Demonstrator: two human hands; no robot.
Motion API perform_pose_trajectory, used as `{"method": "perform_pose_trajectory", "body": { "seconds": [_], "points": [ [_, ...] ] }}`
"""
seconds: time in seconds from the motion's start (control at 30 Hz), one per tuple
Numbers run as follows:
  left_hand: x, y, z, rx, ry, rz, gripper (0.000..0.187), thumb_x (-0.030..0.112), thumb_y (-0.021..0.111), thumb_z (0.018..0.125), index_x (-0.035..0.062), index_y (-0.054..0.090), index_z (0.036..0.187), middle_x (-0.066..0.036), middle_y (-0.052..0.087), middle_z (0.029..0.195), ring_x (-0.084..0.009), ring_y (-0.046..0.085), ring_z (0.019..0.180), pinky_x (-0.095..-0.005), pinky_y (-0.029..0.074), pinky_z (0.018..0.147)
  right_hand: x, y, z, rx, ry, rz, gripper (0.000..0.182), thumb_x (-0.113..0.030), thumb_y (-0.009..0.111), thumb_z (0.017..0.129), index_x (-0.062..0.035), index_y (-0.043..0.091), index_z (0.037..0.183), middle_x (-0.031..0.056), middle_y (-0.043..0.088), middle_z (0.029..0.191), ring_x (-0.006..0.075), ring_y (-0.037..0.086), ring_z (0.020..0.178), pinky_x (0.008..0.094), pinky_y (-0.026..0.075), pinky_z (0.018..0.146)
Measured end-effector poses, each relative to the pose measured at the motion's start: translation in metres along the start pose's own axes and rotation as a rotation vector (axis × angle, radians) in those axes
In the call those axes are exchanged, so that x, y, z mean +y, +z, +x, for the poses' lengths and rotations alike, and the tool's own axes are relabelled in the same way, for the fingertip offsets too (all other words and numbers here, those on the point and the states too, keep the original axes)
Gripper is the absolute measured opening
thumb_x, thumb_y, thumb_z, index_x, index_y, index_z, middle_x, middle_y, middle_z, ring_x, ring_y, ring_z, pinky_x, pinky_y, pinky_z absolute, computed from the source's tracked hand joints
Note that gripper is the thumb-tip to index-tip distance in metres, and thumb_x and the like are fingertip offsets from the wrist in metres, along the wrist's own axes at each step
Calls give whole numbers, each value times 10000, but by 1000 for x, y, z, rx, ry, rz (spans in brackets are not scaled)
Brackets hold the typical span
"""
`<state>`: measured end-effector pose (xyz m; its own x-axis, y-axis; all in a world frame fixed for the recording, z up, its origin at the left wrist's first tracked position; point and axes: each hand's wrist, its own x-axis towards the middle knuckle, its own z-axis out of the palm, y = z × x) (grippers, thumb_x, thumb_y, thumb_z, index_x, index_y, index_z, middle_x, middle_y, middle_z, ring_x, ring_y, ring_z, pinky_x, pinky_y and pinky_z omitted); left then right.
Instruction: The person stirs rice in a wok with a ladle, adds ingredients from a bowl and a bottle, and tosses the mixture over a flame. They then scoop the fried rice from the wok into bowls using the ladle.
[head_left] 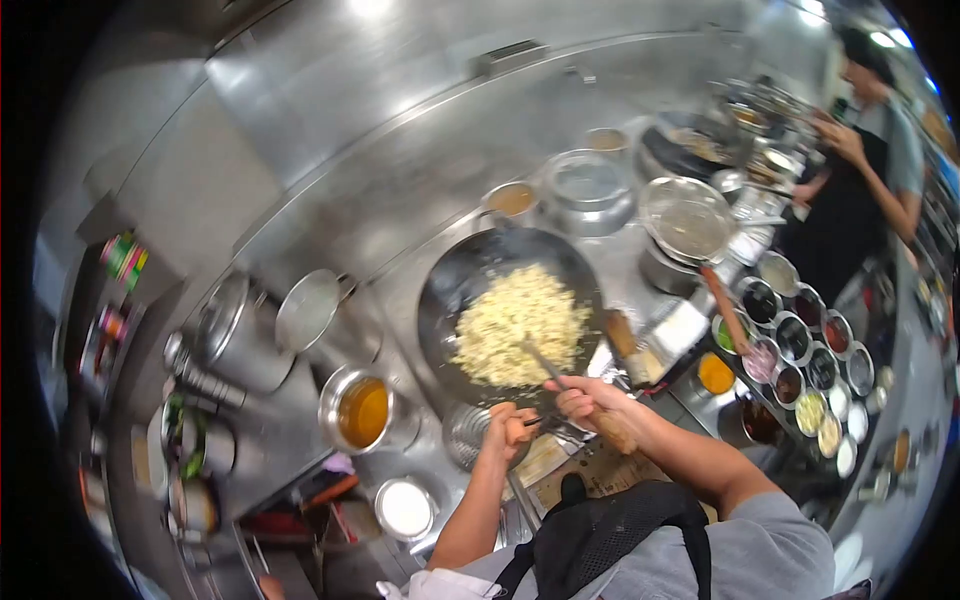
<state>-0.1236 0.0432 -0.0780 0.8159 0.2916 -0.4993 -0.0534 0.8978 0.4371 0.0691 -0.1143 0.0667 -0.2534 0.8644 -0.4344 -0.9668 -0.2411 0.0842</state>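
Observation:
A large dark wok (pixel 432 310) sits on the steel range, holding a heap of pale yellow fried rice (pixel 520 320) with small green flecks. My right hand (pixel 588 400) is closed round a long-handled wok utensil (pixel 541 362) with a wooden grip. Its metal shaft runs into the near side of the rice, and its head is hidden there. At the wok's near edge, my left hand (pixel 508 430) is closed on the wok's handle, with something orange at the fingers. A perforated strainer (pixel 466 436) lies just left of this hand.
Left of the wok stand a pot of amber liquid (pixel 364 412) and tall steel pots (pixel 318 312). A mesh strainer (pixel 688 218) tops a pot on the right, near several seasoning bowls (pixel 793 340). Another person (pixel 850 170) works at the far right.

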Motion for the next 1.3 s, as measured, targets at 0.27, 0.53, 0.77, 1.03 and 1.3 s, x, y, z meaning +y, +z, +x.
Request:
{"method": "perform_pose_trajectory", "body": {
  "seconds": [0.27, 0.53, 0.77, 1.03, 1.3],
  "points": [
    [-13, -7, 7, 118, 80, 312, 160, 301, 529, 974, 161, 465, 927, -65, 540, 756, -190, 548, 517, -306, 477, 407, 13, -57, -56, -87, -192, -391, 289, -181, 471, 1010, -115, 463, 729, -116, 343, 529, 31, 308, 409, 203, 292, 349],
    [-161, -24, -127, -283, -323, 292, 209, 312, 569, 967, 106, 532, 976, -13, 470, 706, -120, 351, 539, -279, 398, 556, 159, -175, -260, 14, -228, -304, 166, -203, 464, 1039, -50, 527, 1051, -116, 371, 617, -6, 383, 474, 159, 333, 377],
    [-354, 101, -245, -49, -475, 324, 198, 115, 511, 860, 151, 351, 750, -67, 456, 669, -220, 506, 458, -344, 529, 482, 359, -256, -464, 212, -514, -100, 174, -171, 453, 1039, -74, 518, 1168, -96, 396, 634, 6, 392, 462, 164, 348, 372],
    [-473, 158, -284, -501, -861, 323, 179, 46, 511, 847, 139, 407, 736, -137, 544, 687, -261, 571, 522, -389, 544, 452, 532, -294, -563, 180, -823, 197, 265, -177, 417, 1059, -89, 502, 1294, -54, 370, 649, 26, 370, 474, 193, 334, 376],
    [-536, 193, -285, -612, -983, 502, 112, 66, 538, 834, 72, 437, 785, -116, 550, 684, -227, 583, 517, -344, 564, 497, 613, -286, -598, -113, -1131, 353, 307, -187, 408, 1052, -64, 500, 1318, -30, 422, 673, 46, 404, 465, 220, 362, 372]
  ]
}}
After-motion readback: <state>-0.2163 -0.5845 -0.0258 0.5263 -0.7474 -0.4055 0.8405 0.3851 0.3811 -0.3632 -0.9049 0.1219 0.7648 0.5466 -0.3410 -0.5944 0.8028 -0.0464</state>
